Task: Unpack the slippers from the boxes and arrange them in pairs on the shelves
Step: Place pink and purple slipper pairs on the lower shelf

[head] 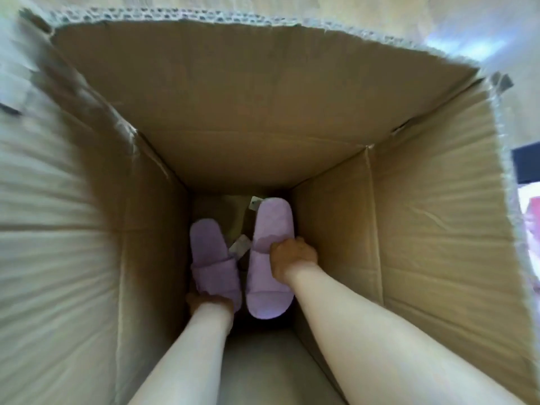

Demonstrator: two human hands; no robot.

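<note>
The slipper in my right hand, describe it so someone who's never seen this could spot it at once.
Look down into the deep cardboard box, where two purple slippers sit near the bottom. Yours is the slipper by the right wall, gripped at its side by the right hand. Unlike the other slipper, held at its near end by the left hand, it reaches farther back.

We see bright glare at 2 o'clock, dim shadow deep in the cardboard box (263, 112), streaky blur at 9 o'clock, wide-angle stretching at all edges.
</note>
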